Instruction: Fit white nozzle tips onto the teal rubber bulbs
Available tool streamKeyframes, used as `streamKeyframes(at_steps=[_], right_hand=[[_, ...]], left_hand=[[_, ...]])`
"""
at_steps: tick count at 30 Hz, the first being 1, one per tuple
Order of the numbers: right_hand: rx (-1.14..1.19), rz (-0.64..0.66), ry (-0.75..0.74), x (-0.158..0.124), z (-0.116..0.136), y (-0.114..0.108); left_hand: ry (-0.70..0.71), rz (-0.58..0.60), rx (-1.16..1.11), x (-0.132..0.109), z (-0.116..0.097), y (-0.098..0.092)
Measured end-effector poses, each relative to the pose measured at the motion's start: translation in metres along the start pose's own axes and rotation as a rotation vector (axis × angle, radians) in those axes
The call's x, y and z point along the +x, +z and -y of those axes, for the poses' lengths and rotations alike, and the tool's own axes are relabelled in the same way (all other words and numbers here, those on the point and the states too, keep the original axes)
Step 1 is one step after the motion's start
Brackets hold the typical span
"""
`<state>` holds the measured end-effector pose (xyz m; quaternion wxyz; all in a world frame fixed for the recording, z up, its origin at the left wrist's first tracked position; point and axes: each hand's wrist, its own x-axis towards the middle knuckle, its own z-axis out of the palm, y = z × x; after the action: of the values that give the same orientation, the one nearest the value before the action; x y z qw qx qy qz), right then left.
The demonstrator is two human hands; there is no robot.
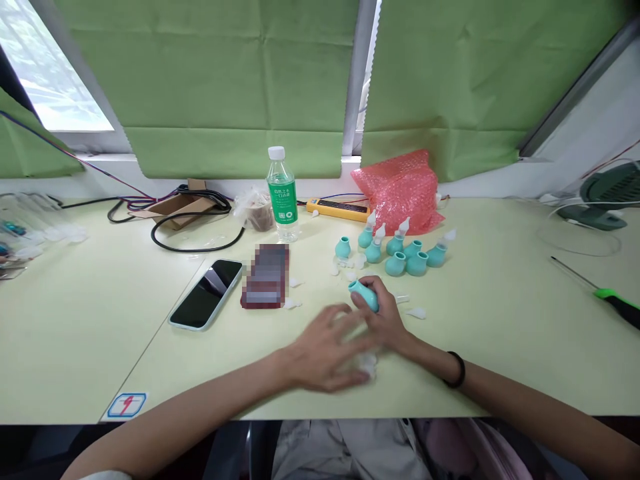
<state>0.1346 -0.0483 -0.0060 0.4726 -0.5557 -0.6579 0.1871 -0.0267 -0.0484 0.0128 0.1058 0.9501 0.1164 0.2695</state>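
My right hand [385,319] is wrapped round a teal rubber squeeze bulb [364,295], its open neck pointing up and left. Just left of it, my left hand [330,350] is blurred, fingers spread apart and palm down over the table. A translucent white piece [369,364] lies by its lower fingers; whether they touch it I cannot tell. Beyond the hands stand several more teal bulbs, some open-necked like this bulb [395,264], others topped with a clear pointed nozzle [404,225]. Loose translucent bits [350,264] lie beside them.
A phone [206,295] and a dark red, pixelated item [266,277] lie at left. Behind are a water bottle [283,197], a yellow tool [339,209], red bubble wrap [400,193] and coiled black cable [215,250]. A screwdriver [607,293] and a small fan [600,197] are at right.
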Motion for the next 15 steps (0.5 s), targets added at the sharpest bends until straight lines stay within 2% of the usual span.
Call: streamKeyframes(at_steps=[1, 3, 7, 11, 13, 15], right_hand=[[0.033, -0.02, 0.016, 0.002, -0.003, 0.001], [0.095, -0.055, 0.043, 0.005, -0.007, 0.003], [0.189, -0.05, 0.085, 0.008, -0.009, 0.004], [0.279, -0.047, 0.12, 0.01, -0.009, 0.0], [0.349, -0.051, 0.15, 0.011, -0.01, -0.003], [0.387, -0.035, 0.154, 0.012, -0.01, -0.006]], left_hand=[[0.045, 0.129, 0.027, 0.001, -0.005, 0.001], [0.078, 0.258, 0.072, 0.002, -0.013, 0.005], [0.089, 0.319, 0.131, 0.002, -0.012, 0.009], [0.082, 0.256, 0.157, -0.001, -0.003, 0.011], [0.007, 0.172, 0.132, -0.002, 0.005, 0.013], [-0.138, 0.045, 0.067, -0.003, 0.016, 0.013]])
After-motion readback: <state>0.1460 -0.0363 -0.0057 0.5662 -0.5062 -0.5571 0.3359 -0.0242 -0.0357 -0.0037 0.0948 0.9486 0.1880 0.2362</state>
